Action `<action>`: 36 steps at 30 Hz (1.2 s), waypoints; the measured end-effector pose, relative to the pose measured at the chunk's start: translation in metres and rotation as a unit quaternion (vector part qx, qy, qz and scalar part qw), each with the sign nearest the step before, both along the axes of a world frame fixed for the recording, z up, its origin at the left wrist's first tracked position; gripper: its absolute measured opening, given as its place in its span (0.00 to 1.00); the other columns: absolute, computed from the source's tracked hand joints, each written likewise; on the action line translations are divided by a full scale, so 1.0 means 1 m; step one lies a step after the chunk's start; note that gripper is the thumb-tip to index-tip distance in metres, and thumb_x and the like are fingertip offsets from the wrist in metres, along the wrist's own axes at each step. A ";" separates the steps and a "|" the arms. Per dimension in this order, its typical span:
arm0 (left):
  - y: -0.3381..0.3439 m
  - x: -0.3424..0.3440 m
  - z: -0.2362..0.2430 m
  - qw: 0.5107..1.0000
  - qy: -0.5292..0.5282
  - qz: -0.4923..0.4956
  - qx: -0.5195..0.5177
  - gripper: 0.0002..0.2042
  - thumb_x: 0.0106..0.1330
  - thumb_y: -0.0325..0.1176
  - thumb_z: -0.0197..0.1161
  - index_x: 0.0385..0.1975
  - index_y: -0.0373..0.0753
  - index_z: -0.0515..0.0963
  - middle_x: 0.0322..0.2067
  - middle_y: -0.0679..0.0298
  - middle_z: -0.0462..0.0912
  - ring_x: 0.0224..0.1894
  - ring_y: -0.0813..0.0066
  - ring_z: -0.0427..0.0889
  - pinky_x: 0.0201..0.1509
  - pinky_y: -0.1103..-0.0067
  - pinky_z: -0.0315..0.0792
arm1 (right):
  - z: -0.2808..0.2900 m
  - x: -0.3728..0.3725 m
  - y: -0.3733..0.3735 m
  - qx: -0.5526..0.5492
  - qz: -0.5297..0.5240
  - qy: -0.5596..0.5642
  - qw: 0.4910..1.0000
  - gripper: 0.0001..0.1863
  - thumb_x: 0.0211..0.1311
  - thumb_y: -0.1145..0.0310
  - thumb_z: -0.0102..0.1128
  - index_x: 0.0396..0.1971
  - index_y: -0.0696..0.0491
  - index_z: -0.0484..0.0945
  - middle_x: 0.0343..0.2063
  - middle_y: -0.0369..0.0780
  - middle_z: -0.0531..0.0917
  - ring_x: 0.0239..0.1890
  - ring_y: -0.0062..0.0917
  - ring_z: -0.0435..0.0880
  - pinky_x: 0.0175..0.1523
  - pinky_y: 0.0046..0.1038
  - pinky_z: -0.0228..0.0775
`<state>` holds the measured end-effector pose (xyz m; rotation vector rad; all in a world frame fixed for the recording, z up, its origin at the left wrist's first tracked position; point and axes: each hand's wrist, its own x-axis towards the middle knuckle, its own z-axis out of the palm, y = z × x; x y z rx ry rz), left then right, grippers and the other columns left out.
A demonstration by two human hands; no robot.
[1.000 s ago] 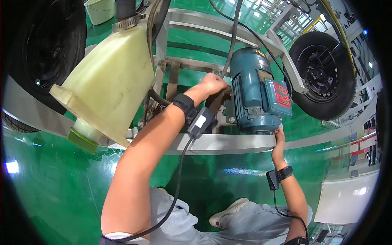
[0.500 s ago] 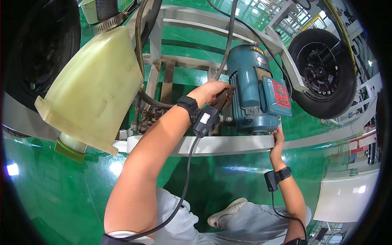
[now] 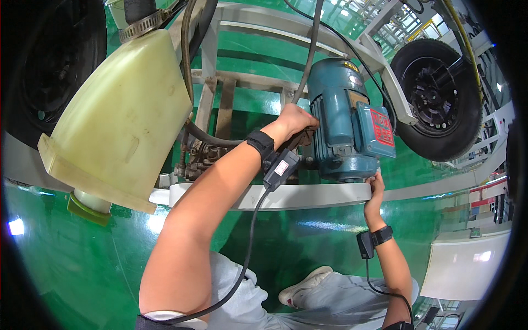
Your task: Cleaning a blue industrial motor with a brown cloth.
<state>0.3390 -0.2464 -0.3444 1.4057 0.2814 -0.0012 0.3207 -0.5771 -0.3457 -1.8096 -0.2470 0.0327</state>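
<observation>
My left hand [image 3: 292, 118] is curled closed over a dark brown cloth-like piece [image 3: 301, 142] against the left side of a blue-green electric motor [image 3: 338, 124], whose side box bears a red label. My right hand [image 3: 374, 190] has its fingers wrapped round the white frame rail [image 3: 313, 195] just below the motor's near end; the fingertips are partly hidden. Left of my left forearm hangs a translucent pale yellow tank [image 3: 110, 121] with a green cap [image 3: 88, 212], joined to a clamped hose [image 3: 143, 22] at its top.
Black wheels [image 3: 432, 99] flank the frame, the left one [image 3: 55, 77] partly behind the tank. Hoses and metal fittings [image 3: 201, 159] lie in the frame's middle. Cables arch over the motor. A pale bucket [image 3: 115, 11] is at the upper left, a white panel [image 3: 462, 264] at the lower right.
My left hand has shifted slightly right along the motor's side with the brown piece. The tank appears farther left and lower in the picture. My right hand has stayed at the rail.
</observation>
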 end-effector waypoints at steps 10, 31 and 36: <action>-0.004 -0.019 0.022 0.997 0.052 -0.028 -0.040 0.09 0.41 0.24 0.72 0.18 0.28 0.78 0.18 0.60 0.77 0.20 0.69 0.78 0.23 0.72 0.72 | 0.004 -0.005 0.009 -0.002 -0.039 -0.015 0.999 0.11 0.64 0.67 0.38 0.35 0.53 0.71 0.24 0.28 0.64 0.28 0.11 0.61 0.34 0.15 0.53; 0.005 0.055 -0.018 0.990 0.057 0.112 -0.064 0.10 0.47 0.26 0.71 0.24 0.27 0.78 0.26 0.56 0.81 0.24 0.66 0.81 0.27 0.70 0.74 | 0.000 -0.005 0.007 0.003 -0.048 -0.016 0.999 0.12 0.64 0.65 0.37 0.36 0.53 0.71 0.23 0.28 0.64 0.26 0.12 0.61 0.32 0.16 0.52; -0.001 0.047 -0.007 0.982 0.056 0.123 -0.130 0.11 0.48 0.26 0.71 0.26 0.26 0.78 0.26 0.55 0.81 0.24 0.65 0.81 0.25 0.69 0.74 | -0.010 0.005 -0.016 -0.006 0.003 0.003 1.000 0.23 0.68 0.56 0.41 0.54 0.56 0.69 0.28 0.27 0.68 0.32 0.12 0.66 0.40 0.16 0.59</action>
